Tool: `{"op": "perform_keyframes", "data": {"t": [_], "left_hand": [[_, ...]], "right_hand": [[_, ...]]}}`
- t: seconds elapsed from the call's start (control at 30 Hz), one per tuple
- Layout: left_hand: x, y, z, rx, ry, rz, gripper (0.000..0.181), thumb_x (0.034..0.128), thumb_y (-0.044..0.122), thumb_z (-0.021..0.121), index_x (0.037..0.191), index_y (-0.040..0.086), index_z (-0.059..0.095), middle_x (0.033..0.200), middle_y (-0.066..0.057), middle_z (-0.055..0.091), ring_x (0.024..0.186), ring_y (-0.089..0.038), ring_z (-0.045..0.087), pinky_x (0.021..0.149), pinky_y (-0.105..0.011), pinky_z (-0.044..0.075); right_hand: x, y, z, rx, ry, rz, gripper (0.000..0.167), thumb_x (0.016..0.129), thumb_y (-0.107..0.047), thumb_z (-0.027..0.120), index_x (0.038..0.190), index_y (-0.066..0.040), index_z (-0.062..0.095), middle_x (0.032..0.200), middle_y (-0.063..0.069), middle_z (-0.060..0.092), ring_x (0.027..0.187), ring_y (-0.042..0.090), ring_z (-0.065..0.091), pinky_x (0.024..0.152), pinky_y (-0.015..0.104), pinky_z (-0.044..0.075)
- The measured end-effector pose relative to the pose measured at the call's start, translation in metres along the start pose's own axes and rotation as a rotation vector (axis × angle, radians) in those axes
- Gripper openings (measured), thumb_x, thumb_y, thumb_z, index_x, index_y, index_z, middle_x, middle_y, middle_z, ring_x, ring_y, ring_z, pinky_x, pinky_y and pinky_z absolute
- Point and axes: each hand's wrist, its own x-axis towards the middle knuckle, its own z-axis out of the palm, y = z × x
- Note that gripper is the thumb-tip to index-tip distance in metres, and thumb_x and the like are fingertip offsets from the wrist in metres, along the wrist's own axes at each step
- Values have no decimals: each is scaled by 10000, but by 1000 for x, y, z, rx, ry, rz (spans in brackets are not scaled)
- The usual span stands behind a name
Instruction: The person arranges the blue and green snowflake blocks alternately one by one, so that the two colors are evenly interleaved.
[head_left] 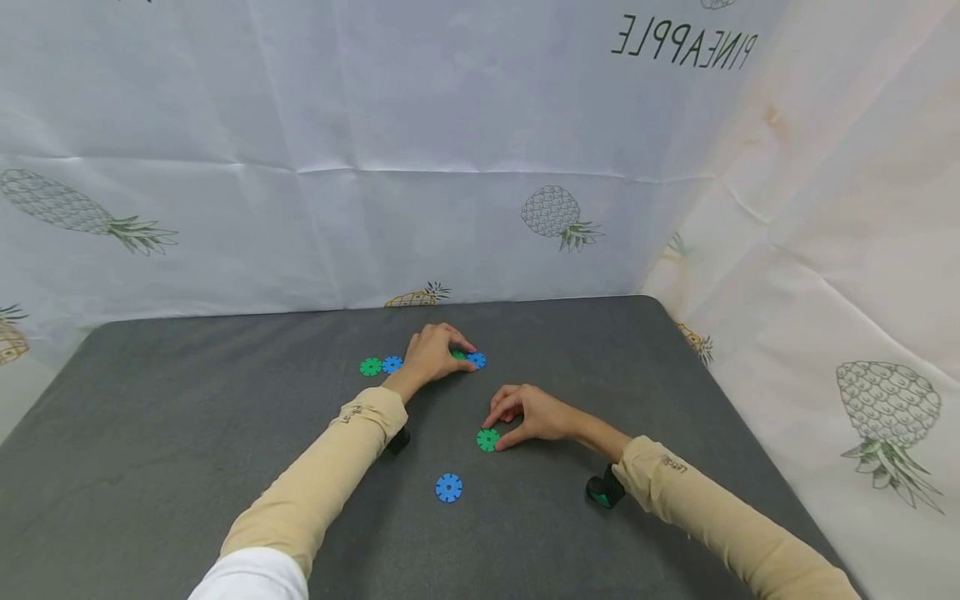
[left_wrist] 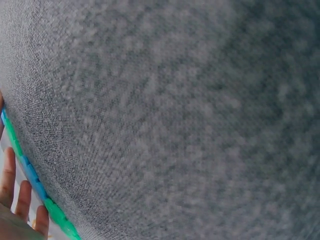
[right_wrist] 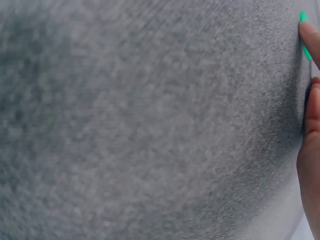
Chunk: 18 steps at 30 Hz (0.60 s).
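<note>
Notched flat plastic discs lie in a row near the far side of the table. At the row's left end are a green disc (head_left: pixel 371 367) and a blue disc (head_left: pixel 392 364). My left hand (head_left: pixel 432 354) covers the middle and pinches the right-end blue disc (head_left: pixel 477 360) between thumb and index finger. Beside that one, another green disc (head_left: pixel 458 355) is partly hidden. Closer in, my right hand (head_left: pixel 536 415) pinches a separate green disc (head_left: pixel 487 440) by its edge, flat on the table. The left wrist view shows the row edge-on, a green disc (left_wrist: pixel 60 218) nearest.
A loose blue disc (head_left: pixel 448 487) lies on the grey table (head_left: pixel 225 433), nearer than both hands. Dark wrist devices, one by the right cuff (head_left: pixel 604 488), hang under the sleeves. A pineapple-print cloth (head_left: pixel 420 100) stands behind the table and along its right side.
</note>
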Motion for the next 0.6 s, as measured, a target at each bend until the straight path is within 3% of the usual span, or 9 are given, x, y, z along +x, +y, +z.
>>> {"op": "perform_keyframes", "data": {"t": [0.6], "left_hand": [[-2, 2, -1, 1, -24, -15, 277, 800, 351, 786, 1050, 233, 765, 1230, -42, 581, 1193, -297, 473, 1013, -519, 338]], "right_hand": [[-4, 3, 2, 96, 82, -36, 253, 785, -75, 792, 1018, 2, 733, 1029, 104, 604, 861, 190, 590, 789, 292, 533]]}}
